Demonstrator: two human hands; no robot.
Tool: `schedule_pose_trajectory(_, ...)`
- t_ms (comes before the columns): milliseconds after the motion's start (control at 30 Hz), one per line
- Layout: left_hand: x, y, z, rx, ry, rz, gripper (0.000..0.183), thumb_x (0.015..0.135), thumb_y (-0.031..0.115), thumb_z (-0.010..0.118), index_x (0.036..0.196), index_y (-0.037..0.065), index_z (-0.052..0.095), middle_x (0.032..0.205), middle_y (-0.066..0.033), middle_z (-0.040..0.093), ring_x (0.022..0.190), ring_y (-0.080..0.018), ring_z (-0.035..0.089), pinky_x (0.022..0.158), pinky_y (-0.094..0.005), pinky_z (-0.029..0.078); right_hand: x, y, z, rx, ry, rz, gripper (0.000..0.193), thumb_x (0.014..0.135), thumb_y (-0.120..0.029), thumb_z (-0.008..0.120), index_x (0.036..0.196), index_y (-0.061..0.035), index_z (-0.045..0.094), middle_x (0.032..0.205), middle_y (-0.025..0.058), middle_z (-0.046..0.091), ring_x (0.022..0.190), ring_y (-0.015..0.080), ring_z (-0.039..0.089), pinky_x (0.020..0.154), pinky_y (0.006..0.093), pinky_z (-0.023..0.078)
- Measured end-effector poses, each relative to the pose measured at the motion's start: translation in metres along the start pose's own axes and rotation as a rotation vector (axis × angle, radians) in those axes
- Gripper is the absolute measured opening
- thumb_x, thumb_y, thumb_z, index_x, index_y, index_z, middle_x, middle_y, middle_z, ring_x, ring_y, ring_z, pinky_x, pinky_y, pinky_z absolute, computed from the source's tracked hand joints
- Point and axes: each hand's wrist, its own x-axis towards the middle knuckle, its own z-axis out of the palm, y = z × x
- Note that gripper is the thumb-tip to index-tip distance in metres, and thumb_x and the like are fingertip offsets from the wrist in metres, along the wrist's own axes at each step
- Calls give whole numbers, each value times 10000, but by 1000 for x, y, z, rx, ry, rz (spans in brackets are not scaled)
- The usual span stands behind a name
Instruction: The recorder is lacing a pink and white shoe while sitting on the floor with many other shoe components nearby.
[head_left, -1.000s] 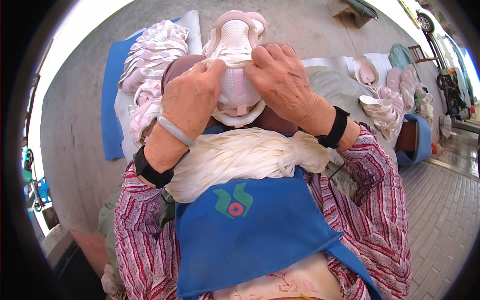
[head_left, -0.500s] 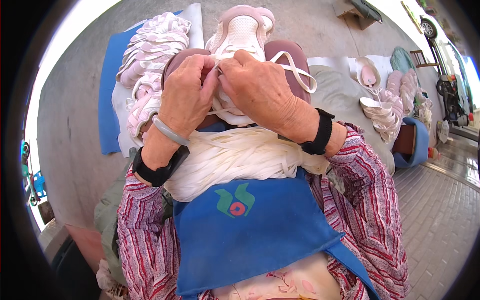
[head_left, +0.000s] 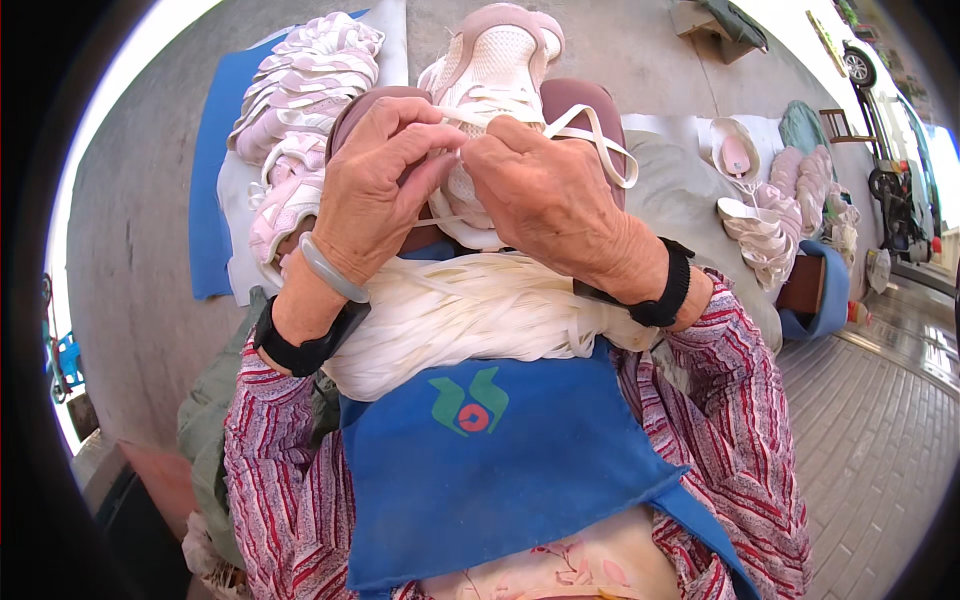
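Note:
A white and dusky-pink sneaker (head_left: pixel 495 65) rests between my knees. Over its lacing, my left hand (head_left: pixel 385 180) and my right hand (head_left: pixel 545 200) come together, almost fingertip to fingertip. Thumb and forefinger of the left pinch a white shoelace. Curled in, the right hand's fingers also grip the lace, though its end between them is mostly hidden. A loose loop of shoelace (head_left: pixel 628 165) stands out to the right of the shoe. In my lap lies a thick bundle of cream laces (head_left: pixel 460 310) on a blue apron (head_left: pixel 500 480).
Rows of pink-white shoe uppers (head_left: pixel 320 70) lie on a blue and white sheet at the left. More uppers (head_left: pixel 765 230) sit on cloth at the right, near a blue-padded stool (head_left: pixel 825 300). A cardboard box (head_left: pixel 715 30) stands farther back.
My hands have drawn slightly apart, and my right hand has shifted a little right and down. More of the shoe's lacing shows between them.

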Motion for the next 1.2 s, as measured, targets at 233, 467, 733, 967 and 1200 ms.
schedule_pose_trajectory(233, -22, 44, -2, 61, -338, 327, 207, 720, 35, 726, 915, 87, 678, 986, -84, 639, 994, -264, 613, 893, -433, 477, -35, 18, -43, 712, -446, -54, 84, 838, -104, 628, 870, -31, 599, 809, 119, 565, 759, 332, 599, 657, 415, 479)
schedule_pose_trajectory(467, -14, 69, -7, -401, -662, -485, 131, 891, 127, 655, 937, 4, 653, 732, -50, 629, 665, -153, 610, 630, -274, 490, -48, 45, -37, 454, 1, 42, 99, 856, -123, 646, 908, -39, 633, 843, 114, 572, 763, 305, 600, 697, 381, 478)
schedule_pose_trajectory(733, -19, 64, -17, -522, -539, -754, 162, 982, 145, 524, 975, 12, 616, 670, 10, 558, 586, -71, 513, 539, -225, 415, -29, 39, -21, 561, -37, 356, 138, 847, -102, 669, 943, -13, 623, 728, 113, 620, 648, 252, 590, 648, 335, 481)
schedule_pose_trajectory(967, -6, 47, -8, -493, -107, -601, 199, 1010, 181, 494, 1135, 38, 556, 748, 49, 512, 576, -1, 390, 495, -149, 306, -22, 43, -13, 449, 86, 145, 93, 847, -32, 606, 935, -4, 599, 785, 161, 639, 730, 305, 627, 688, 381, 491)
schedule_pose_trajectory(1200, -6, 33, 12, -425, -62, -520, 101, 934, 63, 598, 1022, 19, 621, 835, 8, 569, 696, -54, 495, 609, -210, 425, -21, 30, -15, 186, 38, 129, 140, 849, -62, 623, 982, -24, 648, 826, 147, 597, 774, 319, 612, 684, 386, 496)
